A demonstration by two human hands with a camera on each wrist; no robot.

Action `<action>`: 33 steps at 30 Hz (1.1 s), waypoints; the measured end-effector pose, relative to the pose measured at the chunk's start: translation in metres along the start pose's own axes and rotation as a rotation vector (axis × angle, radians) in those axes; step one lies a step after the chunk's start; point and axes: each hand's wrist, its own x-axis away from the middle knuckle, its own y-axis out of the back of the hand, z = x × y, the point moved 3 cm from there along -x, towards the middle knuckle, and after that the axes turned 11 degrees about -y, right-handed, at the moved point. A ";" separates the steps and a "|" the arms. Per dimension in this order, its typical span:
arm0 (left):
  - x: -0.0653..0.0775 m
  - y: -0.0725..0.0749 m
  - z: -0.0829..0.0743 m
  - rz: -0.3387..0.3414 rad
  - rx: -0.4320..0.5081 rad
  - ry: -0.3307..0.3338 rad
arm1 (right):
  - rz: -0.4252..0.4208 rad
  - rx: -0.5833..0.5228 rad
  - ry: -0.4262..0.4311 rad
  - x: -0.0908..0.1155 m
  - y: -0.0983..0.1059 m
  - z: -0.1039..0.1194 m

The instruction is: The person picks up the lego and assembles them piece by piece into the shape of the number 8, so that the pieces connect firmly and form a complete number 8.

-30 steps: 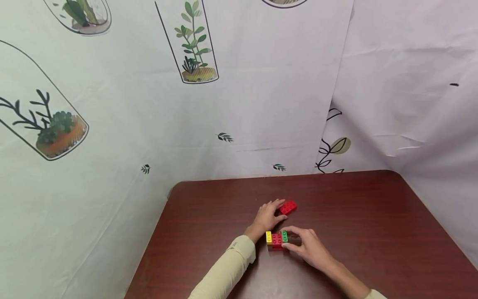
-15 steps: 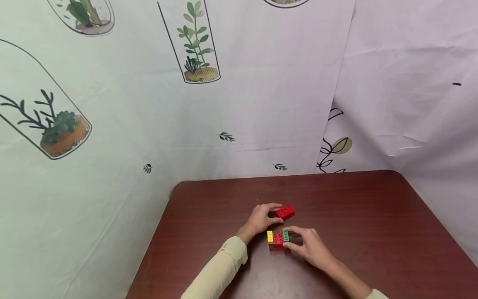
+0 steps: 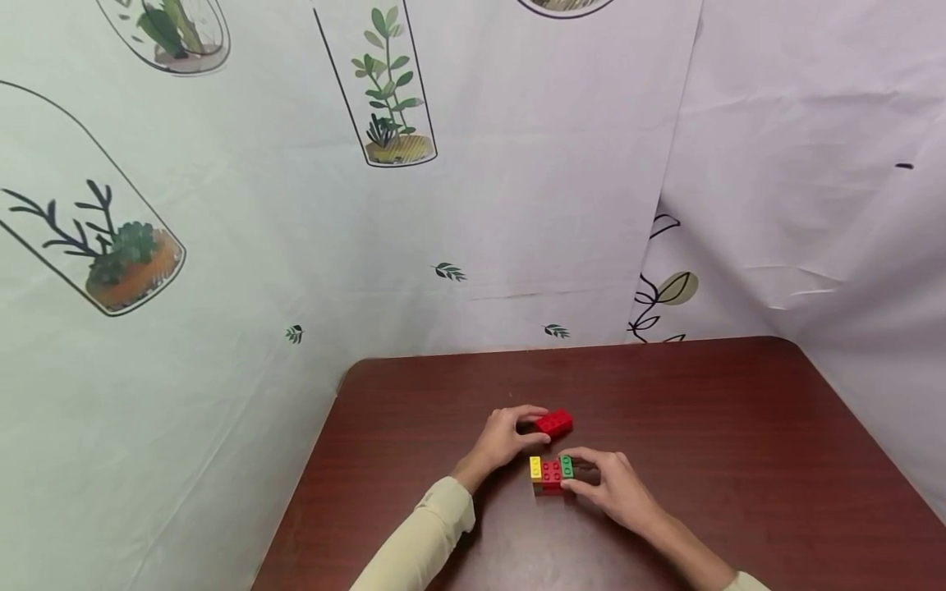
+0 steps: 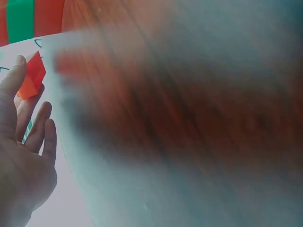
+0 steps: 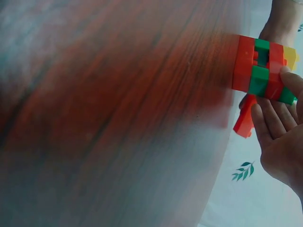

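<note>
My left hand (image 3: 502, 437) holds a loose red toy building brick (image 3: 556, 423) by its left end, between thumb and fingers. In the left wrist view this red brick (image 4: 33, 78) shows at the fingertips. Nearer to me stands a stack of building bricks (image 3: 550, 471), with a yellow brick (image 3: 535, 467) and a green brick (image 3: 567, 466) on top at its two ends. My right hand (image 3: 619, 491) pinches the green end. The right wrist view shows the stack's red and green layers, with gaps between the green pieces; the right thumb (image 5: 292, 82) lies against its upper part.
The dark red-brown table (image 3: 709, 410) reaches back to a pale cloth wall (image 3: 517, 205) printed with plants. Its rounded far corners and left edge are visible. Cloth also hangs along both sides.
The left hand has drawn the loose red brick left and toward me, its fingers now closer around it. The right hand and the stack have stayed almost still.
</note>
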 end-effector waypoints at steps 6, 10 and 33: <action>0.005 0.006 -0.001 -0.032 0.016 -0.007 | 0.017 -0.025 -0.022 0.000 0.000 0.001; 0.009 0.009 -0.001 -0.050 0.022 -0.007 | 0.018 -0.022 -0.034 0.000 0.001 0.001; 0.022 0.032 -0.017 -0.128 0.091 -0.055 | 0.019 -0.092 0.008 0.001 -0.002 0.001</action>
